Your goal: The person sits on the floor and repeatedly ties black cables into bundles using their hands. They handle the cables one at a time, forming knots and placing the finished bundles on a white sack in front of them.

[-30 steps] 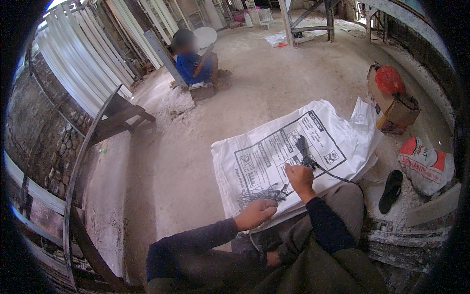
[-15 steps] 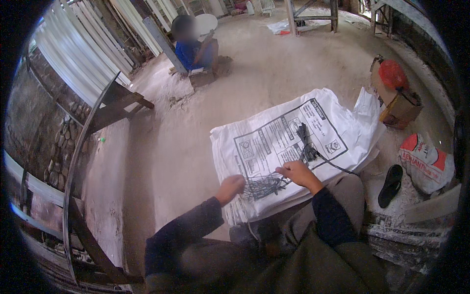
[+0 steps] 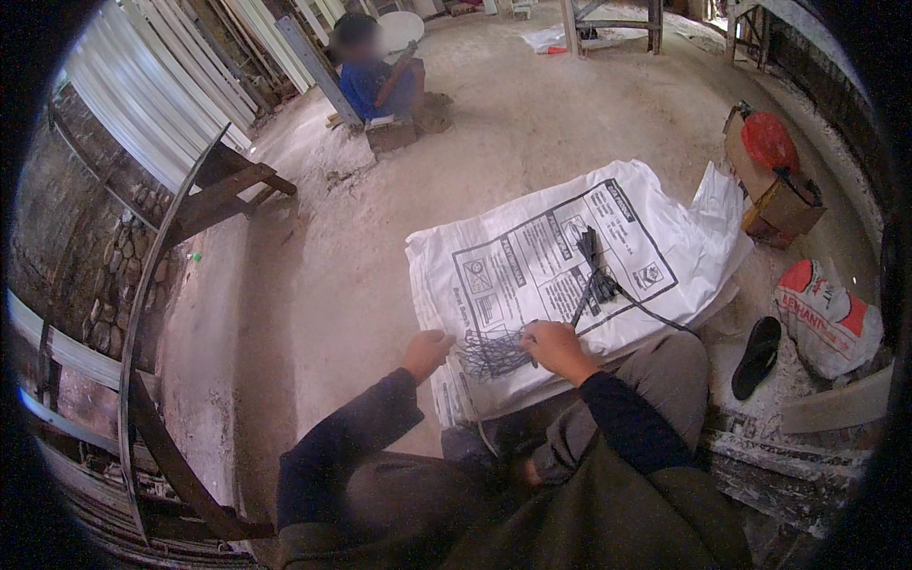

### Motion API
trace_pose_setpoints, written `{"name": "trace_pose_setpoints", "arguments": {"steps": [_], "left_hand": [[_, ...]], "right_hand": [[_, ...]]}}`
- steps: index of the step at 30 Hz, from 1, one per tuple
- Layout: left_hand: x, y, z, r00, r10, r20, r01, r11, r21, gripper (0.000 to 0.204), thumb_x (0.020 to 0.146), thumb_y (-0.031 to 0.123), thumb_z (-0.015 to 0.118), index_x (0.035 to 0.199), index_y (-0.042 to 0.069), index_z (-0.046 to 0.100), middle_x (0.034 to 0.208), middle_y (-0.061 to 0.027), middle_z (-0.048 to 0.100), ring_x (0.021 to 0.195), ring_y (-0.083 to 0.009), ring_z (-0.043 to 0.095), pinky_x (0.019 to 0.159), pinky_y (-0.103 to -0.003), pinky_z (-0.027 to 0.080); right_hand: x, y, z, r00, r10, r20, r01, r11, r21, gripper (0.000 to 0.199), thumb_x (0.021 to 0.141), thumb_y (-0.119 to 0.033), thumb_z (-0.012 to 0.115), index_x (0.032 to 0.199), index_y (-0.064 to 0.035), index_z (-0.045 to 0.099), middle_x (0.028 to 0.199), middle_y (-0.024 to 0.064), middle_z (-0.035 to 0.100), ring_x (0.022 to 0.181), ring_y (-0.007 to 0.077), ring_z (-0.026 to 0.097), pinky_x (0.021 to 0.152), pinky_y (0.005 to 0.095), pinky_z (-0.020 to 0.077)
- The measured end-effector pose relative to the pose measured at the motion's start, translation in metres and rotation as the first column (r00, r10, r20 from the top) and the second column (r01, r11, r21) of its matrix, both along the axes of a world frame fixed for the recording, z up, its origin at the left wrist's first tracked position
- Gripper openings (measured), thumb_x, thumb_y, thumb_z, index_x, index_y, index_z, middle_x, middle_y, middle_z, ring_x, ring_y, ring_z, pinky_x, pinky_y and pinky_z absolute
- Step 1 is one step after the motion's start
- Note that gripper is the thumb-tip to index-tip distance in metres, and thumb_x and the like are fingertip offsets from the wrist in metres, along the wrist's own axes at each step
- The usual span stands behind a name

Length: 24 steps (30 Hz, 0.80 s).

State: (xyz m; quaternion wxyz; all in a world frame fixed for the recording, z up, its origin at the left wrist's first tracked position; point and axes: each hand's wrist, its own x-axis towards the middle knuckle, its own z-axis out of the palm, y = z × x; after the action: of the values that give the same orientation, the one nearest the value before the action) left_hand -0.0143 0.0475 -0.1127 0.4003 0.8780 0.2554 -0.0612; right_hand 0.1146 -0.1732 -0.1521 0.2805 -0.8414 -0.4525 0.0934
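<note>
At frame centre, both hands are pinching a wire tangle (image 3: 494,353) between them: left hand (image 3: 427,350) at its left end, right hand (image 3: 556,347) at its right, on the sack (image 3: 532,256).

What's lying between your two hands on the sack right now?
In the head view, a tangle of thin dark wire lies on the white printed sack, between the left hand and right hand.

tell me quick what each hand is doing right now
Left hand: closed, at the edge of the wire tangle on the white sack.
Right hand: closed, pinching the wire tangle.
</note>
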Motion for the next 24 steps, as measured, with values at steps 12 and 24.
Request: {"name": "trace_pose_setpoints", "arguments": {"steps": [12, 24], "left_hand": [[-0.003, 0.001, -0.012, 0.996, -0.055, 0.067, 0.059, 0.997, -0.051, 0.034, 0.079, 0.028, 0.049, 0.069, -0.004, 0.057, 0.064, -0.0148, 0.056, 0.059, -0.0216, 0.056, 0.058, -0.033, 0.043], [0.0, -0.007, -0.001, 0.984, -0.176, -0.004, 0.176, 0.982, -0.064, 0.032, 0.077, 0.029, 0.049, 0.075, 0.0, 0.061, 0.069, -0.012, 0.06, 0.068, -0.0228, 0.057, 0.066, -0.033, 0.043]], "right_hand": [[0.027, -0.01, 0.013, 0.914, -0.362, 0.184, 0.371, 0.928, -0.017, 0.017, 0.072, -0.029, 0.06, 0.072, -0.012, 0.064, 0.073, 0.0093, 0.059, 0.075, 0.028, 0.056, 0.065, 0.0423, 0.0396], [0.068, -0.05, 0.013, 0.856, -0.498, 0.138, 0.504, 0.748, -0.432, 0.027, 0.073, -0.032, 0.059, 0.094, -0.0143, 0.063, 0.123, 0.0092, 0.041, 0.11, 0.0308, 0.041, 0.091, 0.0573, 0.0265]]}}
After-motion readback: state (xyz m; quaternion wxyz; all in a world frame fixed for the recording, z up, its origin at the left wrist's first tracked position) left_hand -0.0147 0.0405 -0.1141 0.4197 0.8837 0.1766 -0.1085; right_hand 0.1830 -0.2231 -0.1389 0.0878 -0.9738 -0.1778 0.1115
